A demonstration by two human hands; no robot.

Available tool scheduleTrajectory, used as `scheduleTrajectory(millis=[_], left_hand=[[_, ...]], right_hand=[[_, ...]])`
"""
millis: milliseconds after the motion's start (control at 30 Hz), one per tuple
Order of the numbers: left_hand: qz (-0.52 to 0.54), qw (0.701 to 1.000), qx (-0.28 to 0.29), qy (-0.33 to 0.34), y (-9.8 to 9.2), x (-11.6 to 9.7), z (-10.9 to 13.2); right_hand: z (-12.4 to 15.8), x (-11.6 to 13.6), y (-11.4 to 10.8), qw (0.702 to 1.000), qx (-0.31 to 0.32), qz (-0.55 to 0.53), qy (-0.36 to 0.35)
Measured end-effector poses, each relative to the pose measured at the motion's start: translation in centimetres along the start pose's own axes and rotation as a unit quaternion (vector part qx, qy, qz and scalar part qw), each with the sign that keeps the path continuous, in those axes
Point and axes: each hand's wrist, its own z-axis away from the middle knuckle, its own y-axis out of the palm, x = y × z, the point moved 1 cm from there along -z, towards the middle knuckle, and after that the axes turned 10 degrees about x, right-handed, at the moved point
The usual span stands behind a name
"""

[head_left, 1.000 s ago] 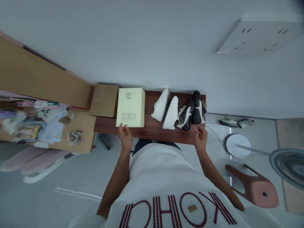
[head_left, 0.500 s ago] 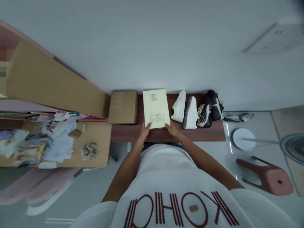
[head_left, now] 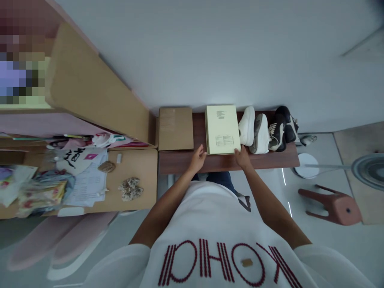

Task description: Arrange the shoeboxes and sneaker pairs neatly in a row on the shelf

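Observation:
A pale yellow box (head_left: 223, 130) with printed labels lies flat on a dark reddish-brown wooden bench (head_left: 180, 163), close beside a white sneaker. My right hand (head_left: 242, 157) is at its near right corner, thumb against the edge and the other fingers along the side, partly hidden. My left hand (head_left: 198, 158) is just off the near left corner, fingers apart, holding nothing. Left of the yellow box, across a strip of bare wood, sits a brown cardboard box (head_left: 175, 129).
White sneakers (head_left: 260, 134) and black shoes (head_left: 281, 129) line the bench's right part against the wall. On the left, a desk (head_left: 136, 160) holds papers, a cap and a patterned scrunchie (head_left: 131, 189). A reddish stool (head_left: 336, 206) and a fan (head_left: 369, 170) stand at right.
The yellow box has shifted right along the bench, nearer the white sneakers. My left hand has let go of it, while my right hand stays at its corner. The view has also shifted.

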Motion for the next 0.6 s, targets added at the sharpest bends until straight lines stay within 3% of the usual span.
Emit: scheduleTrajectory(millis=[67,133,233,300,367,433,500,600], left_hand=[[-0.03,0.998,-0.055,-0.005,-4.3,0.4,2.4],[-0.073,0.986,-0.147,-0.025,-9.4,0.8,3.9],[-0.111,0.956,-0.269,-0.032,-16.1,1.2,3.2],[-0.092,0.955,-0.274,-0.061,-18.7,1.5,1.1],[-0.058,0.969,-0.223,-0.088,-19.6,2.0,-1.2],[-0.027,0.981,-0.17,-0.093,-19.3,2.5,-2.7],[-0.009,0.985,-0.151,-0.085,-18.5,3.1,-3.0],[-0.013,0.986,-0.147,-0.071,-17.5,4.1,-1.9]], right_hand=[[1.6,1.2,0.9,0.992,-0.086,0.092,-0.013],[3.0,2.7,3.4,0.987,-0.097,0.118,-0.053],[3.4,5.2,9.8,0.993,0.035,0.047,-0.102],[2.0,6.6,14.6,0.99,0.111,0.012,-0.088],[-0.2,7.3,18.6,0.99,0.142,0.002,-0.015],[-2.2,7.5,21.3,0.982,0.18,-0.011,0.063],[-3.1,7.1,22.6,0.973,0.201,-0.029,0.106],[-2.4,6.0,22.8,0.973,0.197,-0.051,0.109]])
